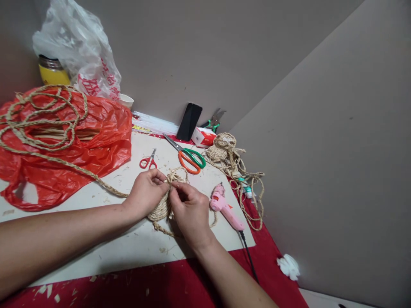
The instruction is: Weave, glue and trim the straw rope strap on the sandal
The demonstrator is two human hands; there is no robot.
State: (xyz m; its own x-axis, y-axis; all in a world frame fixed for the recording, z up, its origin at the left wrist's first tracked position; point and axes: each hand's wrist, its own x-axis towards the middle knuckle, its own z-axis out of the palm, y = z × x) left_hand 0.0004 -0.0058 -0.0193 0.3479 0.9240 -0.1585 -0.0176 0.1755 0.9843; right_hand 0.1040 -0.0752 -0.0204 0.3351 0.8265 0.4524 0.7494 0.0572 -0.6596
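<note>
Fingers of the left hand (pixel 144 194) and right hand (pixel 192 211) cover part of the rope coil (pixel 158 210), so exactly what the fingertips pinch can't be seen. Left of the grip, the red bag (pixel 109 124) and the rope (pixel 73 164) on it run past the picture's edge. Farther back, the clear bag (pixel 75 34) is cut off at the top and hides part of the jar (pixel 54 75); its creased red print is unreadable. Right of the grip, the cord (pixel 248 254) disappears behind the right forearm, and rope partly covers a small tube (pixel 247 191).
</note>
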